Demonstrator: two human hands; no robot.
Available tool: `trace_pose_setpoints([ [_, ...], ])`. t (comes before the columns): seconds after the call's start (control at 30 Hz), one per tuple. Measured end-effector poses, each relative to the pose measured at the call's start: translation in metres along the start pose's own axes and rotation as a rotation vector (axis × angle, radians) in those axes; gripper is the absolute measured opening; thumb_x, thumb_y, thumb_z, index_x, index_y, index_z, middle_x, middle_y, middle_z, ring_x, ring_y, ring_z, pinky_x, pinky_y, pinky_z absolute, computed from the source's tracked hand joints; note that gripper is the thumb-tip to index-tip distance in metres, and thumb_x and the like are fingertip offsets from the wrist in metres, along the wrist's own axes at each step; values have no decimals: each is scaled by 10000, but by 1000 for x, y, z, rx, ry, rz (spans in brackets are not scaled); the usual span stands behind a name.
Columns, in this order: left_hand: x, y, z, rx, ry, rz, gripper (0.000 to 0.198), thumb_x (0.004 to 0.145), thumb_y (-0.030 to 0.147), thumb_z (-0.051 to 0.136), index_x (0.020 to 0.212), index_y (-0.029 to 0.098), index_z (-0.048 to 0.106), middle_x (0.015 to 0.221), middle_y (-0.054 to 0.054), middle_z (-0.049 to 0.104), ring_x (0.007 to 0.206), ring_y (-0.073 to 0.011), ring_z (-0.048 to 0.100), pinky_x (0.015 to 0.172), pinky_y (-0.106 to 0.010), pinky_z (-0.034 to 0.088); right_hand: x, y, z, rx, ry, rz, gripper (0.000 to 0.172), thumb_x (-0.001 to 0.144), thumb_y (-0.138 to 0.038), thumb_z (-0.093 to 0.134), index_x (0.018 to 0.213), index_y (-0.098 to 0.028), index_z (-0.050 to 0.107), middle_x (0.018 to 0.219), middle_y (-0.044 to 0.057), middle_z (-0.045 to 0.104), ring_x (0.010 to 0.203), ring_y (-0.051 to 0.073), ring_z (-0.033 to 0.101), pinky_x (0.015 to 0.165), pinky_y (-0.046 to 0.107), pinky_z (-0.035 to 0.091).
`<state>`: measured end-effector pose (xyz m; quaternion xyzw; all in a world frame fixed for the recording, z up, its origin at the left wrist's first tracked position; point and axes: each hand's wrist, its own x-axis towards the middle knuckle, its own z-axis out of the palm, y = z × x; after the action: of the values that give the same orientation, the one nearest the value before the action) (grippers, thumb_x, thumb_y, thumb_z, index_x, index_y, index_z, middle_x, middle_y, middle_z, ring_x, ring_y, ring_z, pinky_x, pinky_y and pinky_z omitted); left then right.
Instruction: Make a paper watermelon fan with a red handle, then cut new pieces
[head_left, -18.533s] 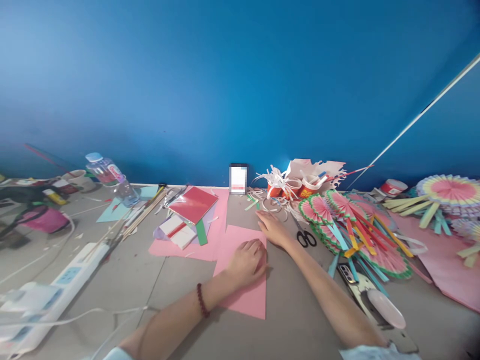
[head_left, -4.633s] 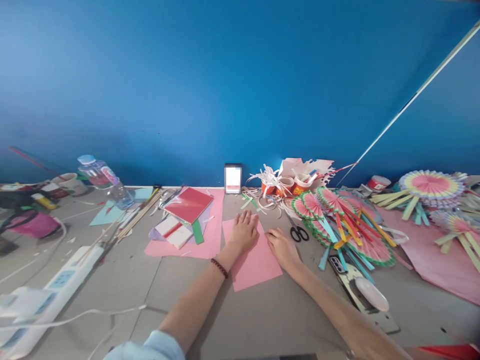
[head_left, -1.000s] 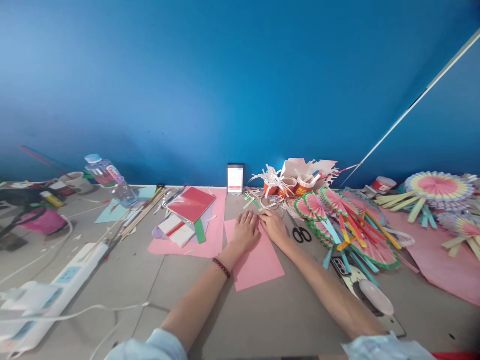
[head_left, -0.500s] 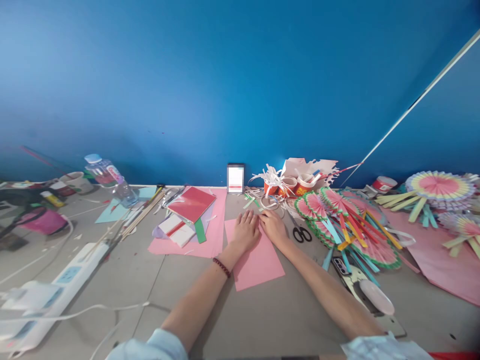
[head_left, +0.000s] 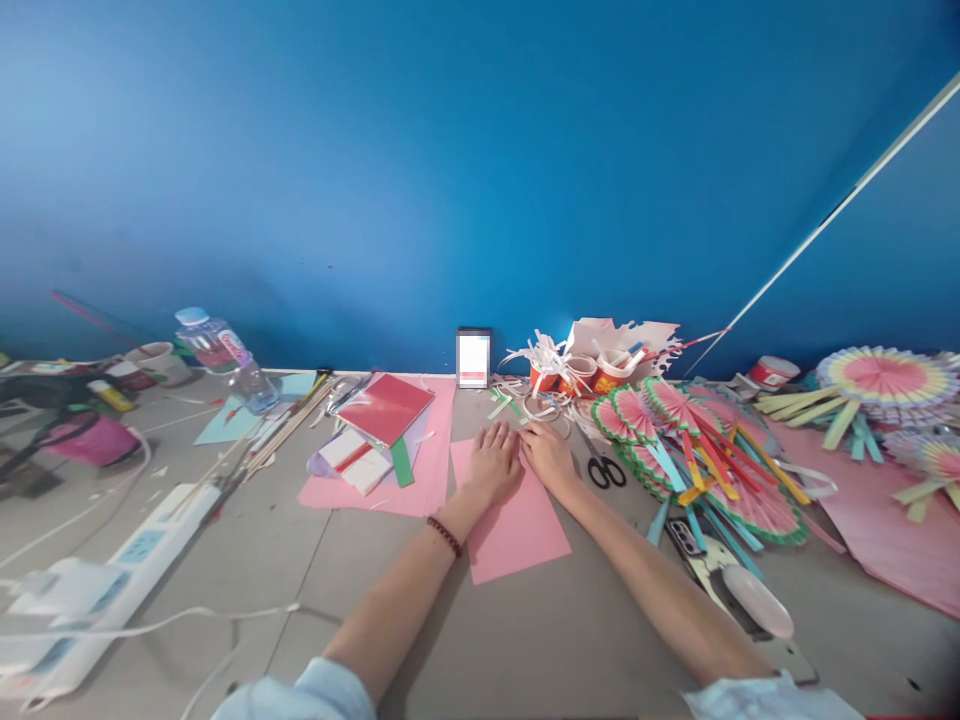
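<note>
A folded pink paper sheet [head_left: 517, 525] lies on the grey table [head_left: 570, 630] in front of me. My left hand [head_left: 491, 465] lies flat on the far part of the sheet, fingers spread and pointing at the wall. My right hand [head_left: 550, 455] presses the sheet's far right corner beside the left hand, fingers touching the paper. Neither hand grips anything. Black scissors [head_left: 606, 468] lie just to the right of my right hand.
Pleated paper fans [head_left: 697, 455] pile up at the right, with a phone [head_left: 686, 535] and a glue gun [head_left: 754, 598] below them. Red paper cups [head_left: 585, 372] stand by the blue wall. Red and pink sheets [head_left: 384, 410], sticks, a water bottle [head_left: 221, 352] and a power strip [head_left: 112, 575] lie left.
Over the last second both hands have stayed pressed on the far edge of the pink sheet. Several seconds ago my right hand lay lower on the right edge; it has slid up to the corner.
</note>
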<state>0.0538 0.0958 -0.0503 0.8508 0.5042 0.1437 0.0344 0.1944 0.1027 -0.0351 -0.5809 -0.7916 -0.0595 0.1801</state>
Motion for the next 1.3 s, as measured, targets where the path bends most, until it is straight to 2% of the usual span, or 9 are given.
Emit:
trace_pose_setpoints([
  [0.37, 0, -1, 2, -4, -7, 6, 502, 883, 279, 351, 1361, 133, 399, 1465, -110, 344, 1371, -234, 250, 1126, -443, 171, -2, -1, -2, -12, -23, 0, 238, 887, -152, 447, 929, -128, 680, 907, 81, 648, 874, 174, 530, 792, 260, 381],
  [0.7, 0, 1, -3, -14, -11, 7, 501, 877, 265, 360, 1358, 134, 403, 1458, -117, 356, 1370, -239, 254, 1122, -445, 177, -11, -2, -4, -33, -13, -22, 252, 882, -138, 438, 873, -143, 690, 871, 80, 649, 837, 186, 522, 798, 300, 362],
  [1.3, -1, 0, -1, -10, -6, 5, 498, 874, 264, 361, 1354, 140, 407, 1463, -115, 347, 1369, -235, 255, 1119, -437, 177, -20, -1, -5, -28, -8, -33, 227, 860, -113, 462, 837, -152, 684, 822, 64, 635, 822, 180, 528, 798, 285, 381],
])
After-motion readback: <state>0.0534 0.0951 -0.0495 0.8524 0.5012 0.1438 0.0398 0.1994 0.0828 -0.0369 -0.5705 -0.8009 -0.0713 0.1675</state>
